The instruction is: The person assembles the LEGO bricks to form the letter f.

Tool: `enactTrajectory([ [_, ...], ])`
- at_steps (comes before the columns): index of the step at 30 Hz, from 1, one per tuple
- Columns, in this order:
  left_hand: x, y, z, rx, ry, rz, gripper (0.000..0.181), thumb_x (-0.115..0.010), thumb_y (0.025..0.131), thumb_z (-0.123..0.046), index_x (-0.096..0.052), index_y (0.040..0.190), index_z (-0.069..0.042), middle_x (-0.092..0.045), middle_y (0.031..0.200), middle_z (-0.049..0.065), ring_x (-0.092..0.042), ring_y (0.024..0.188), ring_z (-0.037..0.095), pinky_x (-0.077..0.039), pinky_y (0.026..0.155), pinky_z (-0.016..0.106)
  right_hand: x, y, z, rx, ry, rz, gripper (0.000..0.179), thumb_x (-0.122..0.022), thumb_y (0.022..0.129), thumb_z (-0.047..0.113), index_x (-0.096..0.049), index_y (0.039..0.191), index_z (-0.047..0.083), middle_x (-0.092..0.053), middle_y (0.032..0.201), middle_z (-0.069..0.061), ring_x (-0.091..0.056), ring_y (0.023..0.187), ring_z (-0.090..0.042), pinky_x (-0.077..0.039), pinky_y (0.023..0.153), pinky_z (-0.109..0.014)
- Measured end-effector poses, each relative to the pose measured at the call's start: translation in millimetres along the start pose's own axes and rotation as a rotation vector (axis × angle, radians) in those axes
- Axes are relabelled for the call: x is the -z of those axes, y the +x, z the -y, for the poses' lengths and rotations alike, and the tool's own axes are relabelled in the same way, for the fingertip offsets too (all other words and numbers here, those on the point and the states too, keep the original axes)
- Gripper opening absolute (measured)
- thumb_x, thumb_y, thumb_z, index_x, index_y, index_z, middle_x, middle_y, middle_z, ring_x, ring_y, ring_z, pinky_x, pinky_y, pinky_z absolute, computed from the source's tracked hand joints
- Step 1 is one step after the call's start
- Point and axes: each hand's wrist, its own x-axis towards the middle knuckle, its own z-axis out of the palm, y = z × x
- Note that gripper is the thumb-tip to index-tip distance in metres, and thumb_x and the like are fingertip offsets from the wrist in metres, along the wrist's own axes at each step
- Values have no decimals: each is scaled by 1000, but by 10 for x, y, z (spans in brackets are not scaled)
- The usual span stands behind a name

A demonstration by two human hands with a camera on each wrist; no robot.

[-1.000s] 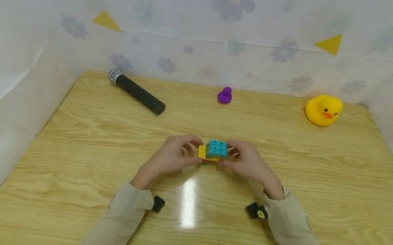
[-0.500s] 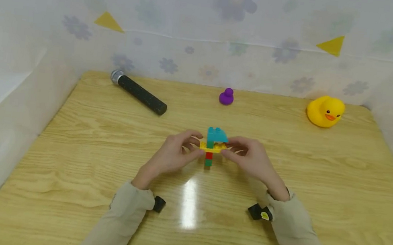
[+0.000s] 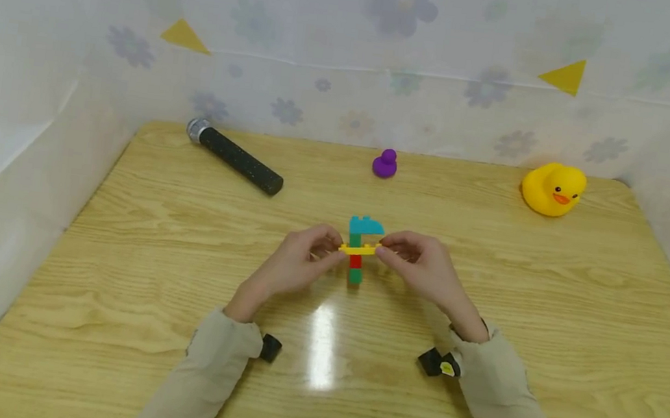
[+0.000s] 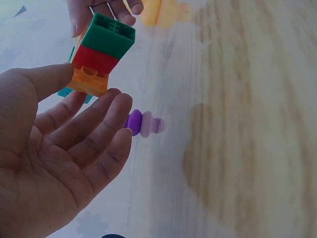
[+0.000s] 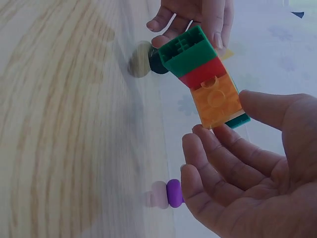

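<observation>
Both hands hold a small model of stacked toy building blocks above the table in the head view. Its yellow plate (image 3: 360, 250) lies crosswise, with a red block (image 3: 356, 262) and a green block (image 3: 355, 276) under it. A second green block (image 3: 355, 240) and a rounded blue block (image 3: 367, 226) sit on top. My left hand (image 3: 307, 261) pinches the plate's left end between thumb and fingers. At the right end, my right hand (image 3: 427, 271) pinches it likewise. The wrist views show the hollow underside of the bottom green block (image 4: 110, 35) and the plate's underside (image 5: 216, 100).
Along the back of the wooden table (image 3: 117, 267) lie a black microphone (image 3: 241, 160) at left, a small purple duck (image 3: 385, 164) in the middle and a larger yellow duck (image 3: 553, 190) at right. Behind them hangs a flowered white curtain (image 3: 353, 45).
The block model has tilted from showing its studded top to standing upright, so its red and lower green blocks now show from the side. Both hands keep their grip, nearly in place.
</observation>
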Motion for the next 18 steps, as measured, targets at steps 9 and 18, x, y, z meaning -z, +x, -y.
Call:
enactTrajectory([
  [9, -33, -4, -8, 23, 30, -49, 16, -60, 96, -18, -65, 106, -6, -70, 98, 6, -65, 83, 15, -52, 72, 30, -48, 21, -69, -59, 22, 43, 27, -63, 94, 19, -67, 107, -4, -70, 94, -15, -66, 78, -27, -53, 64, -30],
  [18, -119, -4, 12, 157, 114, -15, 19, -60, 96, -24, -68, 106, -10, -70, 96, 2, -65, 87, 14, -51, 81, 34, -73, -5, -57, -229, -2, 150, 33, -57, 98, 23, -65, 110, -6, -70, 97, -17, -66, 78, -22, -55, 65, -34],
])
